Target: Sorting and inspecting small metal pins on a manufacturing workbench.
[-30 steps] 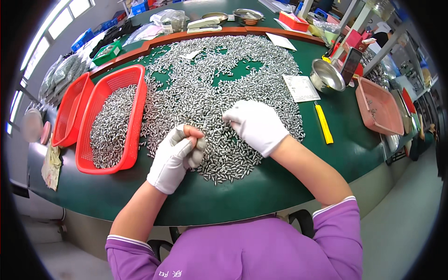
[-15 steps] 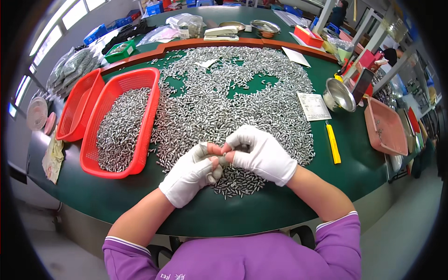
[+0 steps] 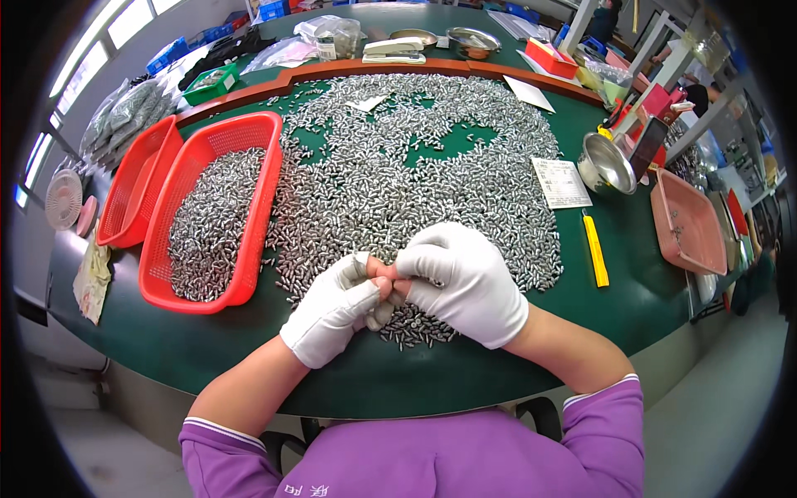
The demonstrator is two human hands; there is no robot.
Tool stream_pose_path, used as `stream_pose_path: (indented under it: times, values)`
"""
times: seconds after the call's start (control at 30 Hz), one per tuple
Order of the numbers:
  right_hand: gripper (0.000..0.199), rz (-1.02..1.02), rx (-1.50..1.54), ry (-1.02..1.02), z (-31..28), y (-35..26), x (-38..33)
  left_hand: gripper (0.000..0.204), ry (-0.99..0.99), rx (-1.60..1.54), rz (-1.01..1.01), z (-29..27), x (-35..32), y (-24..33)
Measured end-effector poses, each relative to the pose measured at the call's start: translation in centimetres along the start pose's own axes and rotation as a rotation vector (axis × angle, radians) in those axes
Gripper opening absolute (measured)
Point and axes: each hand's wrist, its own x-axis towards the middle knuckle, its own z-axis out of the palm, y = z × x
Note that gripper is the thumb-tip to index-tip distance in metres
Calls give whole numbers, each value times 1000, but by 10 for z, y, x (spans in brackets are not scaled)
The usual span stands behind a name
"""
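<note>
My left hand [image 3: 332, 311] and my right hand [image 3: 465, 286] wear white gloves with bare thumb and fingertips. Both are closed in a pinch, their fingertips meeting above the near part of a wide spread of small silver metal pieces [image 3: 357, 191]. Whatever sits between the fingertips is hidden or too small to make out. Darker-looking pieces of the same kind [image 3: 415, 328] lie below the hands. On the left, a red perforated basket [image 3: 270, 199] holds a heap of these pieces.
Another red basket [image 3: 137, 187] leans beside the filled one. To the right lie a yellow-handled tool [image 3: 594, 253], a printed paper slip [image 3: 562, 183], a metal bowl [image 3: 610, 166] and a pink tray [image 3: 685, 241]. A wooden ledge [image 3: 332, 75] borders the far side; a stapler [image 3: 394, 51] stands beyond it.
My right hand has turned inward, its fingertips now pressed against those of my left hand. The small grey bit seen between them before is now covered. My left hand has hardly moved.
</note>
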Motion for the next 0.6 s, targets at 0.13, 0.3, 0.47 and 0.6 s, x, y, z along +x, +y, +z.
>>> stream_pose_path:
  times: [0.13,0.3,0.47,0.6]
  values:
    - [18,-125,-248,1,-1,-5,0,18,7,80,35,-1,-2,2]
    - [17,-139,-336,46,-1,-13,-2,16,24,58,75,0,-3,0]
    - [16,132,53,117,8,-10,-9,17,-18,-70,39,-1,-4,0]
    - [16,99,38,131,8,-7,-9,18,-49,-124,26,-5,-1,-4]
